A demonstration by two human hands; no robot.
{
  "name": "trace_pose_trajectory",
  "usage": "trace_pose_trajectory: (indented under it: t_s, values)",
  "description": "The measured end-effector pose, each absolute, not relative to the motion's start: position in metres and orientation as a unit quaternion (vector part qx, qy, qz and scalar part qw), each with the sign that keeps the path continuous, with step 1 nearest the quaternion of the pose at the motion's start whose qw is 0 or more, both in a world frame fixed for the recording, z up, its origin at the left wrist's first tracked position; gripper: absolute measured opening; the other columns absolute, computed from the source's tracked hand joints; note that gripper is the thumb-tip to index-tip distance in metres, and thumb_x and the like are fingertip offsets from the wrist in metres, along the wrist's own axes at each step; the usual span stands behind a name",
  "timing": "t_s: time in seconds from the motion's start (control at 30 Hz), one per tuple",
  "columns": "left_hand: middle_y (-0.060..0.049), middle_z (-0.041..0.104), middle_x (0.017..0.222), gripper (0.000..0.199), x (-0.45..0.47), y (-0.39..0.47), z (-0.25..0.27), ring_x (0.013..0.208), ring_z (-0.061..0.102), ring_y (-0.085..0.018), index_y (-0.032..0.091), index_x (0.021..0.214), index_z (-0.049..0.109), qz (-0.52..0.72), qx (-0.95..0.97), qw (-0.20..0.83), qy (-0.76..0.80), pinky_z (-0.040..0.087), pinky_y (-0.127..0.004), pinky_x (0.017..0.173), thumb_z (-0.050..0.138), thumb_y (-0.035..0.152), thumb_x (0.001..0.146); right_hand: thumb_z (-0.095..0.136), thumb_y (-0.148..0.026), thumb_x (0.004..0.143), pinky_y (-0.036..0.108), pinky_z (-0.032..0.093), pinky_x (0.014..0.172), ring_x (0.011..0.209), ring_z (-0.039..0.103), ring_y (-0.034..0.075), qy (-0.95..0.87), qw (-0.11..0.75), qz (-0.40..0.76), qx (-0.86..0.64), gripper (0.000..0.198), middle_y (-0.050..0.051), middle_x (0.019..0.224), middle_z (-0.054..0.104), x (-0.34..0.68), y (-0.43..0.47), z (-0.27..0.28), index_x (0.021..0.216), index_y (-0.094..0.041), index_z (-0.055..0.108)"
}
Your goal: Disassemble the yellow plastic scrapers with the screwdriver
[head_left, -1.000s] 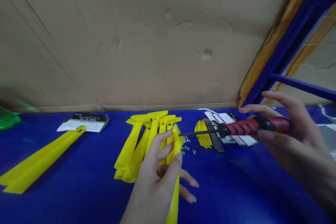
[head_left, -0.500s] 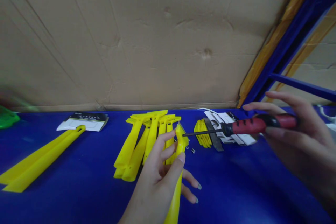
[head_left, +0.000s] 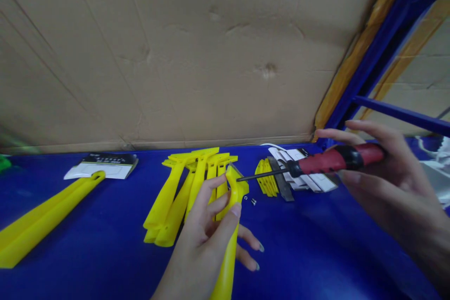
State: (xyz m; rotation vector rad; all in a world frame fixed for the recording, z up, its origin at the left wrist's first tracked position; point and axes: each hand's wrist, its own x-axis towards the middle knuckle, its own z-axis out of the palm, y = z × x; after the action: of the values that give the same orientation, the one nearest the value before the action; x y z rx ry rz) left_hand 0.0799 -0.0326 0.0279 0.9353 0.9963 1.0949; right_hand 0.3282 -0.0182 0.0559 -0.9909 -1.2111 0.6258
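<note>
My left hand (head_left: 207,239) is closed around a yellow plastic scraper (head_left: 230,248), its head tilted up near my fingertips. A thin blade edge shows at the scraper's head. In my right hand (head_left: 390,187) is a red and black screwdriver (head_left: 325,160), held level with thumb and fingers around its handle. Its dark shaft points left and the tip meets the scraper's head. Whether a screw sits under the tip is too small to tell. Just right of the scraper, a few small screws and nuts (head_left: 253,201) lie on the blue table (head_left: 302,253).
Several yellow scraper handles (head_left: 168,197) lie piled behind my left hand. To the right are small yellow pieces (head_left: 267,178), a dark flat blade (head_left: 283,183) and white printed cards (head_left: 319,183). More yellow handles (head_left: 49,211) and a packet (head_left: 101,165) lie left. Cardboard (head_left: 211,56) stands behind.
The whole view has shifted slightly, so things appear a little further left. Both hands keep their grips, and the screwdriver tip stays at the scraper's head. The screwdriver handle looks rotated.
</note>
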Motion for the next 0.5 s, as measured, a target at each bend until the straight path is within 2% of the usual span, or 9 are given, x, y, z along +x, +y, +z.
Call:
trace_pose_trajectory:
  t_s: [0.07,0.13,0.2,0.27,0.3,0.33,0.4,0.43,0.5]
  values:
    - [-0.005,0.068,0.108,0.048,0.0799,-0.0327,0.0279,0.054,0.072,-0.014,0.027,0.123,0.041,0.481,0.409,0.638,0.44,0.06,-0.024,0.043,0.074,0.033,0.089,0.083,-0.036,0.075,0.027,0.056,0.051,0.063,0.071,0.017,-0.543,0.653,0.294,-0.438,0.03,0.002,0.102,0.081,0.3301,-0.0175,0.0552,0.104,-0.035,0.078]
    - [-0.003,0.068,0.103,0.047,0.0793,-0.0324,0.0276,0.054,0.072,-0.015,0.026,0.123,0.041,0.481,0.411,0.636,0.441,0.059,-0.024,0.043,0.073,0.033,0.089,0.076,-0.044,0.084,0.023,0.044,0.038,0.043,0.057,0.011,-0.548,0.63,0.273,-0.477,0.018,0.003,0.084,0.08,0.3313,-0.0166,0.0546,0.093,-0.03,0.081]
    - [-0.001,0.067,0.099,0.048,0.0782,-0.0318,0.0274,0.055,0.072,-0.016,0.027,0.123,0.041,0.484,0.411,0.634,0.442,0.059,-0.024,0.042,0.074,0.033,0.089,0.083,-0.04,0.078,0.021,0.051,0.046,0.057,0.067,0.014,-0.552,0.63,0.246,-0.487,0.019,0.003,0.088,0.081,0.3314,-0.0158,0.0541,0.094,-0.03,0.082]
    - [-0.002,0.068,0.101,0.049,0.0772,-0.0313,0.0278,0.054,0.072,-0.016,0.027,0.124,0.041,0.485,0.408,0.632,0.446,0.059,-0.024,0.042,0.074,0.033,0.089,0.089,-0.038,0.069,0.025,0.06,0.063,0.083,0.076,0.021,-0.55,0.648,0.26,-0.458,0.035,0.004,0.104,0.082,0.3305,-0.0151,0.0537,0.102,-0.034,0.081]
    - [-0.003,0.068,0.104,0.049,0.0768,-0.0311,0.0282,0.054,0.072,-0.015,0.027,0.124,0.041,0.484,0.407,0.631,0.449,0.059,-0.024,0.042,0.074,0.033,0.089,0.087,-0.043,0.072,0.027,0.061,0.059,0.08,0.076,0.022,-0.546,0.646,0.279,-0.455,0.034,0.004,0.105,0.082,0.3298,-0.0148,0.0537,0.105,-0.034,0.081]
    - [-0.004,0.068,0.106,0.048,0.0766,-0.0311,0.0287,0.054,0.072,-0.015,0.026,0.124,0.041,0.484,0.408,0.629,0.452,0.059,-0.024,0.042,0.073,0.032,0.089,0.082,-0.049,0.078,0.026,0.057,0.049,0.068,0.074,0.021,-0.543,0.637,0.291,-0.462,0.031,0.005,0.1,0.082,0.3293,-0.0147,0.0537,0.105,-0.034,0.081]
    - [-0.006,0.068,0.108,0.047,0.0765,-0.0313,0.0294,0.054,0.071,-0.015,0.026,0.125,0.041,0.482,0.41,0.628,0.454,0.058,-0.024,0.042,0.072,0.031,0.089,0.075,-0.051,0.086,0.022,0.044,0.034,0.046,0.064,0.015,-0.543,0.62,0.28,-0.493,0.027,0.003,0.088,0.081,0.3284,-0.0151,0.0541,0.107,-0.034,0.08]
    - [-0.006,0.068,0.109,0.047,0.0767,-0.0314,0.0294,0.054,0.071,-0.015,0.026,0.125,0.04,0.482,0.411,0.627,0.453,0.058,-0.023,0.043,0.071,0.031,0.09,0.078,-0.048,0.084,0.022,0.044,0.035,0.047,0.065,0.015,-0.546,0.619,0.273,-0.494,0.028,0.003,0.089,0.081,0.3282,-0.0155,0.0545,0.109,-0.036,0.079]
    - [-0.007,0.068,0.112,0.047,0.077,-0.0319,0.0289,0.054,0.071,-0.014,0.026,0.126,0.039,0.486,0.412,0.627,0.448,0.059,-0.023,0.043,0.07,0.029,0.091,0.088,-0.041,0.073,0.025,0.058,0.053,0.072,0.076,0.02,-0.552,0.635,0.276,-0.465,0.04,0.003,0.102,0.082,0.3284,-0.0166,0.0553,0.112,-0.038,0.077]
